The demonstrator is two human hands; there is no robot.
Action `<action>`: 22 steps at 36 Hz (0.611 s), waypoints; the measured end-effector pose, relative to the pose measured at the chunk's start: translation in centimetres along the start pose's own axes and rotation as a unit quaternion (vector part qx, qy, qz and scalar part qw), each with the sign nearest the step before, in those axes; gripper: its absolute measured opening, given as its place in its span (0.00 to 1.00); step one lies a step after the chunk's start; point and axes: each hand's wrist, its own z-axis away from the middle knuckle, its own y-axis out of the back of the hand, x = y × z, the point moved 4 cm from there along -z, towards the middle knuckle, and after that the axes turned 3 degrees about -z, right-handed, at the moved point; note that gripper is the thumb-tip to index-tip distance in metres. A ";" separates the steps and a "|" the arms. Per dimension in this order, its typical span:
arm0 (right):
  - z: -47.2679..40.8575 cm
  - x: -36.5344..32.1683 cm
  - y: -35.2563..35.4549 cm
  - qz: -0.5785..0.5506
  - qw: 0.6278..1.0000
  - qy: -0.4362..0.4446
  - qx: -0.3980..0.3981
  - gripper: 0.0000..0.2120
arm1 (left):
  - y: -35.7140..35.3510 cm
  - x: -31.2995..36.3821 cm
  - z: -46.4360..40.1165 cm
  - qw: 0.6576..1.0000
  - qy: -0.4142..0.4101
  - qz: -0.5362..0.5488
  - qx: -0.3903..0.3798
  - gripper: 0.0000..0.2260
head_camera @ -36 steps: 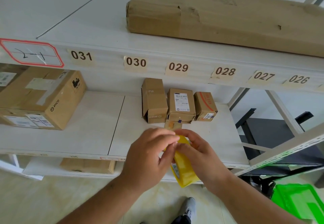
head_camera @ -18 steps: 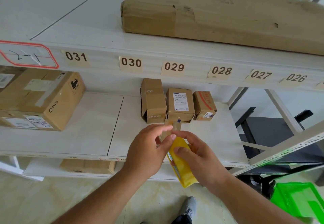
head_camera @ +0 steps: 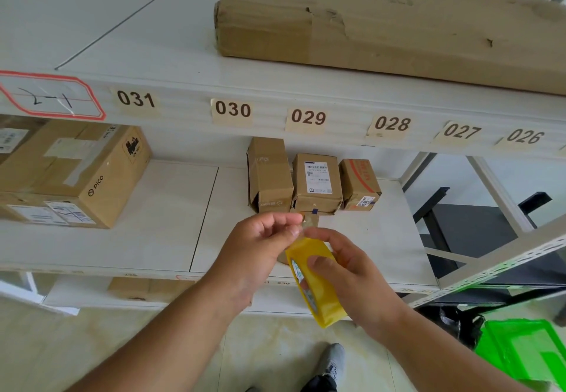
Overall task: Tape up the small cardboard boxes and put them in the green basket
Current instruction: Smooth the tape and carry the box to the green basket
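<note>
Right hand (head_camera: 352,275) is wrapped round the yellow tape roll (head_camera: 315,281), thumb across its face, roll seen nearly edge-on with the top tilted toward the shelf. Left hand (head_camera: 260,247) has fingers curled and pinched on the free tape end (head_camera: 309,221) at the top of the roll; only a short tab is out. The three small boxes sit side by side on the middle shelf (head_camera: 153,223), straight ahead of and above both hands: tall box (head_camera: 269,174) on the left, labelled box (head_camera: 317,183) in the middle, red-striped box (head_camera: 360,184) on the right. The tab is just in front of the labelled box's near bottom edge, so that one is closest to the grip; I can't tell if the tab touches it. All three boxes run long axis front to back, away from the person, so I'd expect the strip to pull along that line, left hand leading toward the box and right hand trailing with the roll. Left hand is nearer the boxes. None looks taped by this roll so far. Green basket (head_camera: 526,351) is on the floor, low right, well apart from the boxes, on the right hand's side.
</note>
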 end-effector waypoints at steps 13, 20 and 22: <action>0.1 -0.9 -0.5 0.010 1.000 0.008 -0.022 0.19 | 0.2 -0.3 -0.5 0.993 0.072 0.072 0.056 0.07; -0.1 -0.7 -0.7 -0.002 1.000 0.008 -0.026 0.16 | 1.2 0.4 -0.7 0.983 -0.057 -0.140 0.101 0.05; -0.2 -0.6 -0.7 -0.006 1.000 0.013 -0.028 0.16 | 1.3 0.5 -0.5 0.969 -0.088 -0.201 0.113 0.07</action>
